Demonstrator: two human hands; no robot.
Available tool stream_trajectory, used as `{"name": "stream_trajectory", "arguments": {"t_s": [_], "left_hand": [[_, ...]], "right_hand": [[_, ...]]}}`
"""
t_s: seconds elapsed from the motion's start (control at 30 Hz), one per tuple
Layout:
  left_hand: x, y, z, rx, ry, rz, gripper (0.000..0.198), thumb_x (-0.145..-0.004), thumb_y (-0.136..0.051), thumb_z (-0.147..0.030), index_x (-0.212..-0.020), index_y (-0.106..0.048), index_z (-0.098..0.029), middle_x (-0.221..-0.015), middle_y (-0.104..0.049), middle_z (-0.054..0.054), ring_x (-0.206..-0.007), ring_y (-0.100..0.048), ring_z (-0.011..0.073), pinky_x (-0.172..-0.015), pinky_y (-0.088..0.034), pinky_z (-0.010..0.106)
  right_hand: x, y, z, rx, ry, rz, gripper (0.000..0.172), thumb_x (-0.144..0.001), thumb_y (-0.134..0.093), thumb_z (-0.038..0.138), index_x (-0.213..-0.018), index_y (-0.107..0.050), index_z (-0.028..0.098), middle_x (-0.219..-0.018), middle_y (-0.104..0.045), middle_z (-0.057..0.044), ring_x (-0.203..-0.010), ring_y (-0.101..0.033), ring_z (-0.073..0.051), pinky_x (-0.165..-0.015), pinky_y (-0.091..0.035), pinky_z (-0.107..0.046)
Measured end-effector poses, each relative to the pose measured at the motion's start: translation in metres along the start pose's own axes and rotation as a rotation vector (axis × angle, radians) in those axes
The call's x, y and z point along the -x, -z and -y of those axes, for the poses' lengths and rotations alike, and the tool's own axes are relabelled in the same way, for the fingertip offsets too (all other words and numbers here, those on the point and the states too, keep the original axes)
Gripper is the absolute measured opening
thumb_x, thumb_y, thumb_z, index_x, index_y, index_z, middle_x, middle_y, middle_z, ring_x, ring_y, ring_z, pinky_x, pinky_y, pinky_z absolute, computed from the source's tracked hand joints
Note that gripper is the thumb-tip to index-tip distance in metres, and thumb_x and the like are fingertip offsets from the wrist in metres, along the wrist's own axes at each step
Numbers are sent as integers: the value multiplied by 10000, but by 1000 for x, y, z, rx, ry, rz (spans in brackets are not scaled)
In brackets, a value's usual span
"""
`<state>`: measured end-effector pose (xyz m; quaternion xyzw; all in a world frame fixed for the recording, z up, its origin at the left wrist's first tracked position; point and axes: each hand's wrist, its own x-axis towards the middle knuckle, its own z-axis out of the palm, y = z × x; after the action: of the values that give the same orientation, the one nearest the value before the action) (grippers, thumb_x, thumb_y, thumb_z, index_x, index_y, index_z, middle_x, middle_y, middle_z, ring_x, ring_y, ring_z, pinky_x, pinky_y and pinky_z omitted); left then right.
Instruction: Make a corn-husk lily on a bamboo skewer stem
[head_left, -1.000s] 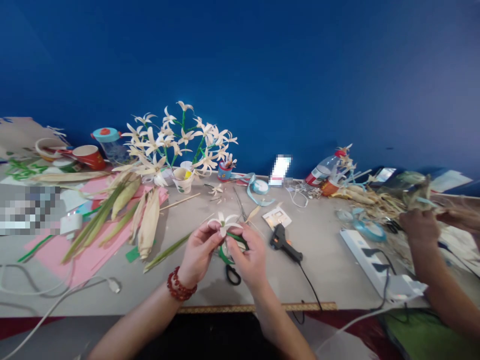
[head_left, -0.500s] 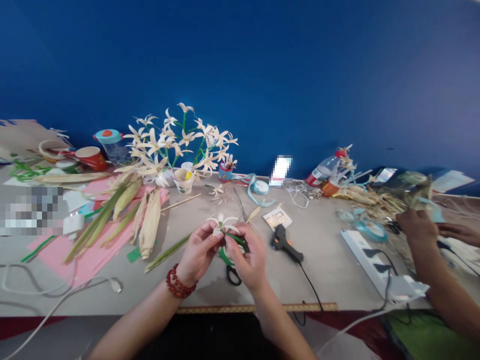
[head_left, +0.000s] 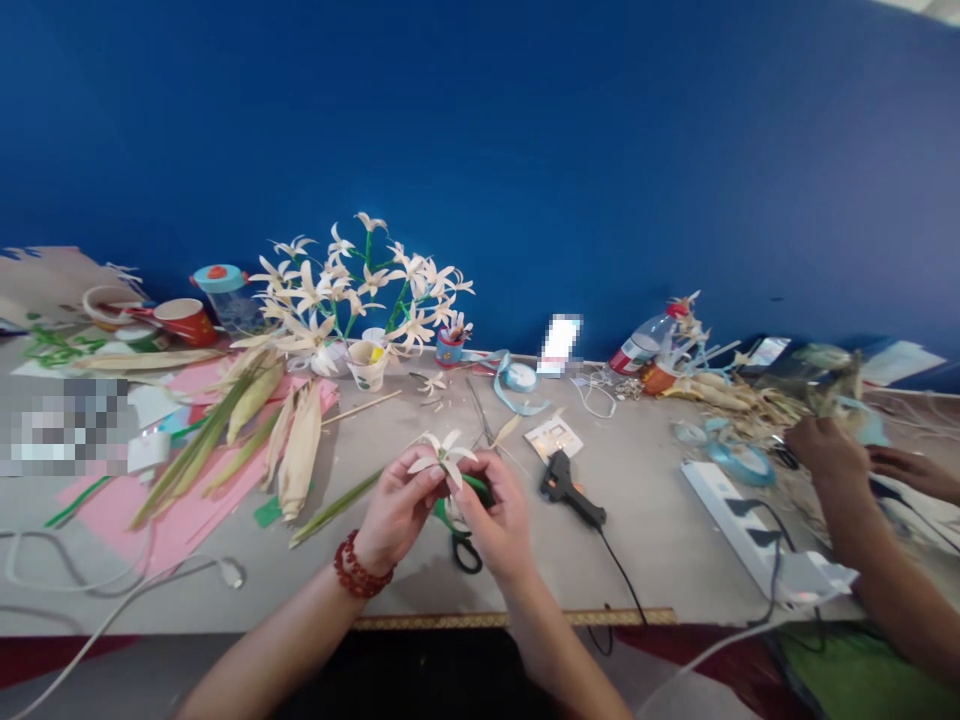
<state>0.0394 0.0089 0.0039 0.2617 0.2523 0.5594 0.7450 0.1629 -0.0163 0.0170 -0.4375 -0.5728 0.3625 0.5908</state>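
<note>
A white flower with narrow petals, looking made of corn husk [head_left: 444, 455], is between my two hands above the table. My left hand [head_left: 401, 505], with red bead bracelets on its wrist, pinches it from the left. From the right, my right hand [head_left: 493, 510] closes its fingers at the flower's base, over a green strip or stem [head_left: 475, 486] that is partly hidden. Scissors with dark handles [head_left: 466, 552] lie beneath my hands. A black glue gun [head_left: 574, 492] rests to the right, and a green husk strip [head_left: 334, 508] to the left.
Similar flowers on green stems stand in a paper cup [head_left: 366, 366]. Corn husks [head_left: 300, 450] lie over pink paper [head_left: 112, 520] at left. A power strip [head_left: 750, 525] and blue ribbon [head_left: 739, 462] are at right, near another person's hands [head_left: 832, 455].
The flower has turned so its petals tilt more toward me, with one petal over my right fingers. Both hands stay nearly in place and keep their grip.
</note>
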Motion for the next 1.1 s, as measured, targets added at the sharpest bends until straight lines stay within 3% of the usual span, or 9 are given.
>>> {"name": "stream_trajectory", "arguments": {"t_s": [0.2, 0.37, 0.47, 0.67, 0.83, 0.93, 1.1], "left_hand": [[-2, 7, 0, -103, -106, 38, 193, -646, -850, -217, -718, -679, -163, -791, -604, -5, -691, -561, 105, -624, -448, 199], [-3, 10, 2, -119, -110, 50, 180, -664, -841, -231, -724, -688, -158, -793, -597, -2, -686, -556, 102, -639, -457, 202], [-4, 10, 4, -76, -72, 21, 198, -648, -850, -223, -726, -676, -168, -801, -592, -10, -690, -568, 103, -639, -465, 202], [-5, 10, 1, -111, -104, 65, 182, -651, -848, -240, -702, -694, -157, -805, -577, 8, -681, -545, 103, -605, -444, 194], [-6, 10, -3, -163, -135, 103, 143, -674, -830, -238, -676, -706, -167, -768, -549, 14, -690, -513, 121, -608, -434, 212], [-8, 10, -3, -183, -163, 115, 156, -661, -839, -250, -651, -706, -171, -768, -543, 20, -706, -504, 130, -615, -433, 216], [-9, 15, -4, -235, -186, 160, 144, -693, -819, -279, -681, -719, -177, -776, -552, 34, -719, -499, 147, -620, -430, 230]], "right_hand": [[4, 1, 1, 38, 34, -39, 66, -861, -610, 258, -850, -620, 194, -730, -596, -3, -625, -529, -137, -579, -427, -237], [5, 1, 0, -5, -20, -13, 121, -854, -619, 301, -799, -620, 193, -649, -536, 20, -541, -470, -118, -510, -391, -227], [3, 1, 0, -29, -39, -21, 112, -847, -624, 305, -809, -624, 200, -676, -584, 8, -544, -501, -123, -509, -412, -228], [0, 2, 1, 100, 55, -43, 56, -812, -628, 233, -798, -663, 191, -663, -629, -4, -567, -546, -141, -526, -434, -236], [-1, 5, 2, 108, 100, -40, 70, -814, -626, 214, -861, -675, 197, -768, -690, -30, -655, -616, -165, -597, -478, -251], [0, 6, 2, 132, 92, 9, 77, -831, -612, 221, -849, -682, 195, -736, -681, -22, -630, -597, -158, -590, -462, -249], [1, 6, 0, 168, 93, -17, 66, -825, -617, 227, -790, -664, 196, -667, -645, -4, -576, -556, -148, -553, -430, -245]]}}
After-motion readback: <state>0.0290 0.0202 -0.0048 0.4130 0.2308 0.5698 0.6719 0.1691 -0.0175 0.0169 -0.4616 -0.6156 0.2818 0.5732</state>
